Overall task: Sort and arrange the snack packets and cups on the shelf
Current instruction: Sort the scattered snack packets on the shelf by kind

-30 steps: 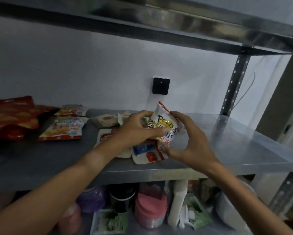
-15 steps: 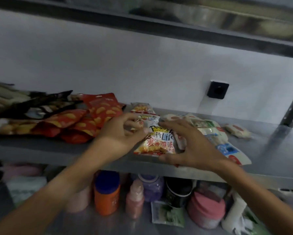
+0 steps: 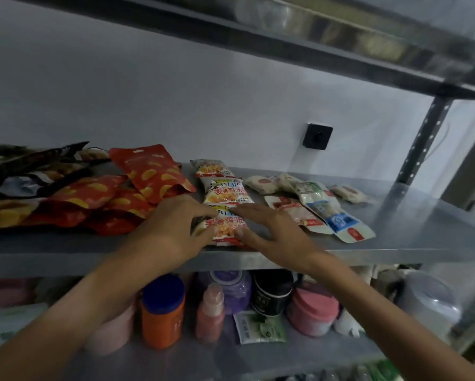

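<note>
A small white, yellow and red snack packet lies flat near the front edge of the metal shelf. My left hand grips its left edge with curled fingers. My right hand holds its right side between forefinger and thumb. Two matching packets lie in a row straight behind it. Red chip bags are piled to the left, and dark bags lie beyond them. White sachets are spread out to the right.
The lower shelf holds an orange jar with a blue lid, a pink bottle, a black cup and a pink-lidded tub. A perforated upright post stands at the right. Another shelf runs overhead.
Both hands carried the packet leftwards from above the white sachets and lowered it flat onto the shelf, in front of the two matching packets. My view swung left.
</note>
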